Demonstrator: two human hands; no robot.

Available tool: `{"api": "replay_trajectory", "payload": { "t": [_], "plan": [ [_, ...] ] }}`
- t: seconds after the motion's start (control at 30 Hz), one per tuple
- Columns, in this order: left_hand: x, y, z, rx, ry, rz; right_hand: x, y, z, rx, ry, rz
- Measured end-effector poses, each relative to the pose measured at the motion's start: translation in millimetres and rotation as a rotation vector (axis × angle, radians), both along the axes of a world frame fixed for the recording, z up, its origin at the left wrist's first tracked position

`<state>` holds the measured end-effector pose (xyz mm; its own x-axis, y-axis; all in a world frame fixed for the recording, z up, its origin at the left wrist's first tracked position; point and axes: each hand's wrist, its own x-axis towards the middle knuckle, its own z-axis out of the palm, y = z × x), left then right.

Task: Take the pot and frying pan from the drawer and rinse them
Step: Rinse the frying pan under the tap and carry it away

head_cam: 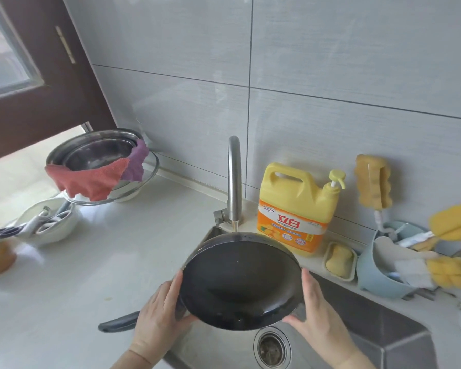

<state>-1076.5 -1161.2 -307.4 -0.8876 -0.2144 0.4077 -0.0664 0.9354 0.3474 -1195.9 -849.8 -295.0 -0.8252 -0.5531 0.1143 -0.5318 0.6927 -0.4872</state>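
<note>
A black frying pan (241, 282) is held tilted over the steel sink (383, 323), its inside facing me and water pooled at its lower edge. My left hand (159, 315) grips the pan's left rim, my right hand (316, 315) its right rim. The pan's dark handle (117, 324) sticks out to the left behind my left hand. Its upper rim sits just under the steel faucet (234, 182), where a thin stream of water runs onto it. No pot is clearly visible.
A yellow detergent jug (296, 209) stands behind the sink beside a soap dish (339, 261). A blue caddy (383, 270) with yellow sponges is at right. On the left counter are stacked steel bowls (99, 153) draped with cloths and a white bowl (48, 222) of utensils.
</note>
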Motion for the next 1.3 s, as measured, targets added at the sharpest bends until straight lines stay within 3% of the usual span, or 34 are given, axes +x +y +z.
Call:
{"api": "replay_trajectory", "payload": {
  "t": [0.47,0.83,1.0,1.2,1.3],
  "plan": [
    [2.5,-20.6,3.9,0.029,0.020,0.094,-29.8,-32.2,-7.0,-0.034,0.158,0.150],
    [-34.3,15.6,-2.8,-0.052,0.109,-0.069,-29.1,20.5,-1.8,-0.050,0.177,-0.057],
    [-48.7,34.9,2.0,-0.083,0.129,-0.151,-25.7,40.6,11.6,-0.150,0.347,-0.131],
    [-43.7,28.4,-3.3,-0.060,0.095,-0.158,-23.1,36.5,7.4,-0.120,0.317,-0.165],
    [-32.1,16.3,-2.4,-0.023,0.062,-0.102,-23.4,23.0,0.4,-0.069,0.203,-0.119]
  ]
}}
